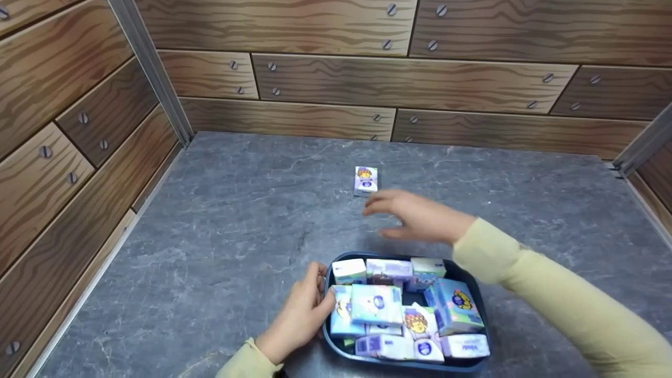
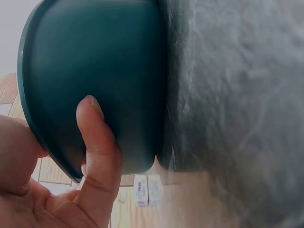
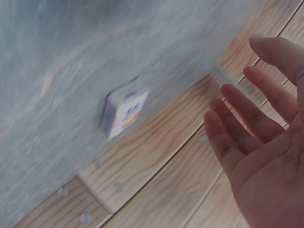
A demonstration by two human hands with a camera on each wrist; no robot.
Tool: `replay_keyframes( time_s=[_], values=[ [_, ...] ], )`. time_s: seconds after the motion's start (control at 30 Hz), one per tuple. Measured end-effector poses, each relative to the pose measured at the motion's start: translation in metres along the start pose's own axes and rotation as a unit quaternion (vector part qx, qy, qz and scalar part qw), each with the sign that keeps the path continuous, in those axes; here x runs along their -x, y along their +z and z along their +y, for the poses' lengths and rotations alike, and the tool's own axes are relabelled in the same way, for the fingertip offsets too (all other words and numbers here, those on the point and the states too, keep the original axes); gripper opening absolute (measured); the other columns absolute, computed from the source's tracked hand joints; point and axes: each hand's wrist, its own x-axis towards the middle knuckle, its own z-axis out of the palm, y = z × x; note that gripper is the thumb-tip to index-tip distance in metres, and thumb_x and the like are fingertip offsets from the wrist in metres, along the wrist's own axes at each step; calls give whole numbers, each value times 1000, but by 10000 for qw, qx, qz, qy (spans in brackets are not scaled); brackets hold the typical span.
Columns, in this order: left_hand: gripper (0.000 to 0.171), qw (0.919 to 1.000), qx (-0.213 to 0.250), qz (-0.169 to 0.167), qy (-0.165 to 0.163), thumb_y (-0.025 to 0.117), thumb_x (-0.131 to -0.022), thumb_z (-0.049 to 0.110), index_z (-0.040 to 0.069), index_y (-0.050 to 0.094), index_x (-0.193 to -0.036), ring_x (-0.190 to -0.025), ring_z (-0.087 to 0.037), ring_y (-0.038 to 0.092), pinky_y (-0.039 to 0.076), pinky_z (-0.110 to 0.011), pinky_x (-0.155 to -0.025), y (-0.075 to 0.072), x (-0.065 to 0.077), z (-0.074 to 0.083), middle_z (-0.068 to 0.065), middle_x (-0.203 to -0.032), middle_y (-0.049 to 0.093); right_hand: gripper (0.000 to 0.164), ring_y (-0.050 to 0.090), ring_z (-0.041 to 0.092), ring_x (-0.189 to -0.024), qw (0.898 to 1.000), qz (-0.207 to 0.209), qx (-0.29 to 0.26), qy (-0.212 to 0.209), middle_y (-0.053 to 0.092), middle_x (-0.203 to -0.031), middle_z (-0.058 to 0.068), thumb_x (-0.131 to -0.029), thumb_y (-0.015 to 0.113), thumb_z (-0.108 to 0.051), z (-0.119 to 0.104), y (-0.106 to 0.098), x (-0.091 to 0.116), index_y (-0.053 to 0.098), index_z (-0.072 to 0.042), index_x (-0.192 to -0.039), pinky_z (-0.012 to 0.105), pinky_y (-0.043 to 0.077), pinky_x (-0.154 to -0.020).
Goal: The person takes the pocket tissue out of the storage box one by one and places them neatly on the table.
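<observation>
A dark blue-green plastic tub (image 1: 336,344) stands at the front, filled with several small tissue packs (image 1: 376,305) in blue, white and lilac. My left hand (image 1: 299,310) grips its left end, the thumb over the rim and the fingers against the outer wall; in the left wrist view a finger lies along that wall (image 2: 109,52). Beyond the tub, a single lilac-and-white tissue pack (image 1: 366,181) with a cartoon figure lies on the grey surface. Just in front of that pack hovers my right hand (image 1: 415,215), fingers spread and loosely bent, palm bare in the right wrist view.
The grey marbled tabletop (image 1: 236,210) is bounded by a wood-patterned back wall (image 1: 325,79) and a similar left wall (image 1: 63,173). Metal posts (image 1: 157,73) mark the corners. My right forearm in a pale yellow sleeve (image 1: 567,304) reaches over the tub's right corner.
</observation>
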Motion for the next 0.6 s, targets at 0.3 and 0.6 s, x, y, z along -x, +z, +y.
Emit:
replay_keyframes(
  time_s=[0.3, 0.6],
  values=[
    [18, 9999, -132, -5, 65, 49, -95, 10, 10, 42, -112, -45, -7, 38, 33, -21, -43, -1, -3, 3, 2, -66, 46, 39, 50, 18, -119, 9953, 201, -45, -948, 53, -133, 4, -90, 68, -24, -51, 11, 40, 60, -16, -127, 36, 43, -99],
    [18, 9995, -249, 151, 148, 51, -94, 9, 9, 43, -111, -46, -6, 39, 32, -21, -43, 1, 4, 1, 4, -64, 44, 46, 46, 14, -125, 9938, -394, -136, -1029, 50, -136, 0, -93, 61, -38, -78, 27, 70, 53, -21, -135, 37, 44, -98]
  ],
)
